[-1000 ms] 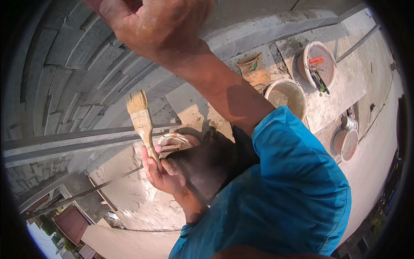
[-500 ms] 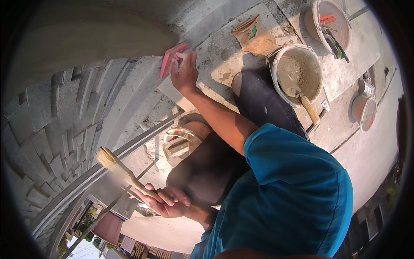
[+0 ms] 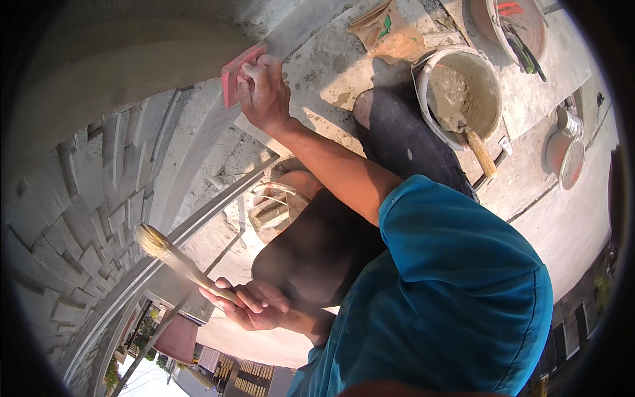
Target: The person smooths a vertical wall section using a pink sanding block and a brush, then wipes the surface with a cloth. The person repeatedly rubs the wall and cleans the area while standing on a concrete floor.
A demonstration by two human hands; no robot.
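My right hand [image 3: 268, 99] grips a red plastering float [image 3: 231, 81], its face against the smooth grey plastered wall [image 3: 145, 56] at the upper left. Lower down, a brush [image 3: 188, 268] with pale bristles and a wooden handle lies across my left hand [image 3: 256, 306]. The left fingers curl loosely round the handle, and the bristles point toward the stone-clad wall [image 3: 86, 192]. Between the two arms is my bent dark-trousered leg [image 3: 317, 248].
A mortar bucket [image 3: 493, 83] with a wooden-handled trowel [image 3: 481, 153] in it stands right of my knee. Farther off are a tool bucket [image 3: 486, 20], a smaller bucket [image 3: 567, 162] and a torn paper bag [image 3: 393, 40]. Another bucket [image 3: 264, 218] sits beside my leg, near a long metal rail [image 3: 218, 198].
My right hand has moved left and slightly up with the float along the wall. The brush in my left hand has shifted slightly left. The whole view has turned a little.
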